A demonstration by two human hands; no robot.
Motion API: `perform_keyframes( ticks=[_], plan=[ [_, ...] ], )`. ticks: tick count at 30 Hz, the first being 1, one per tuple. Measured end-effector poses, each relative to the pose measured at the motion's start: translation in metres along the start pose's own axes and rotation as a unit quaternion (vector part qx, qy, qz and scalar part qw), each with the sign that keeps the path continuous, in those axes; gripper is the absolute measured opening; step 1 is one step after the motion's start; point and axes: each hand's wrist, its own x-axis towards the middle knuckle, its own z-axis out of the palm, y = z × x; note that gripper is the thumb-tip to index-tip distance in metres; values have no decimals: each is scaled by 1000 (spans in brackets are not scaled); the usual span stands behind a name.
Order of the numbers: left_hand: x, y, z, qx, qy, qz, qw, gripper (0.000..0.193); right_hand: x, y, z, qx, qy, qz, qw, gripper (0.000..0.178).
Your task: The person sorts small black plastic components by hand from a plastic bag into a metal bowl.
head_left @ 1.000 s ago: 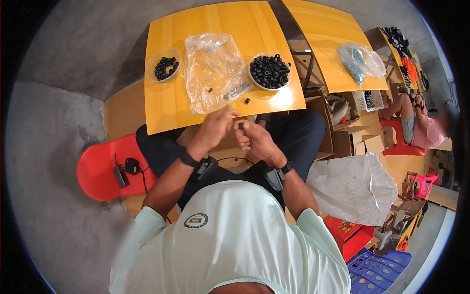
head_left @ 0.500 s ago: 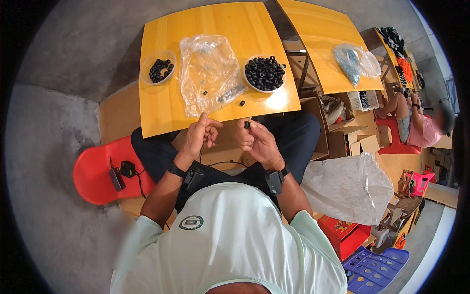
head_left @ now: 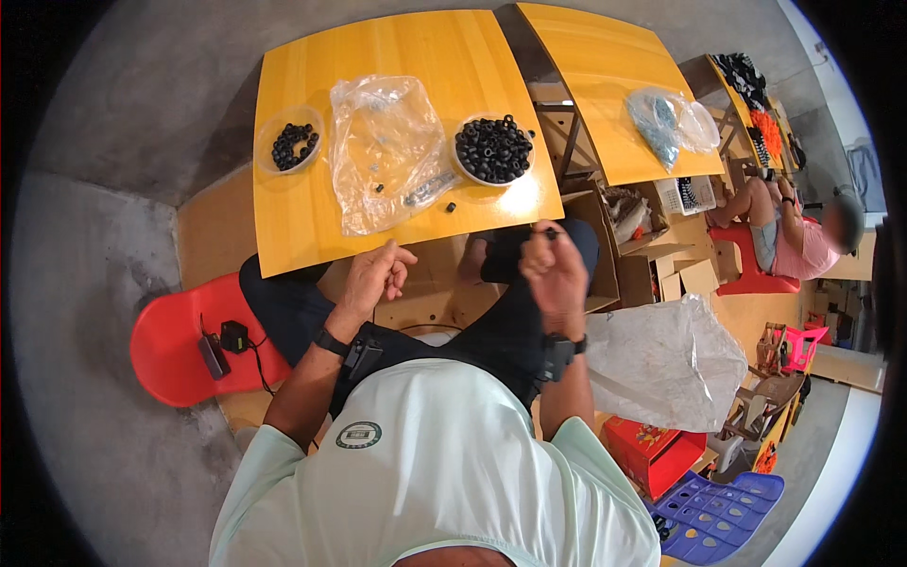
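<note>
My right hand (head_left: 556, 274) is closed in a pinch, slightly blurred, with a small black cylindrical piece (head_left: 551, 232) at its fingertips, off the table's front right corner. My left hand (head_left: 376, 278) is beside the table's front edge, its thumb and forefinger stretched apart and the others loosely curled; I see nothing in it. A bowl heaped with black ring-shaped pieces (head_left: 493, 149) stands on the right of the yellow table (head_left: 397, 52). At the left, a clear bowl (head_left: 268, 157) holds fewer of them. Between them lies a clear plastic bag (head_left: 387, 142), with small pieces on it.
One loose black piece (head_left: 451, 207) lies near the table's front edge. A red stool (head_left: 165, 340) with black devices is at my left. To the right are a second table (head_left: 605, 80), cardboard boxes (head_left: 697, 280), a whitish sack (head_left: 661, 364) and a seated person (head_left: 803, 241).
My right hand has swung to the right, away from my left, carrying the small black piece. My left hand stays near the table edge. The whole view has shifted slightly.
</note>
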Motion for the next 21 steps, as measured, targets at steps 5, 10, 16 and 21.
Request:
perform_keyframes(
  ticks=[5,10,16,21],
  plan=[
    [5,-2,3,57,11,16,998,29,-11,-69,-43,-151,161,-99,970,38],
    [15,-4,12,126,36,57,990,18,-17,-95,-112,-357,353,-82,861,30],
    [22,-4,16,141,27,54,988,18,-6,-89,-194,-533,349,-61,768,30],
    [51,7,28,268,77,191,941,21,-4,-77,-228,-560,386,29,732,37]
  ],
)
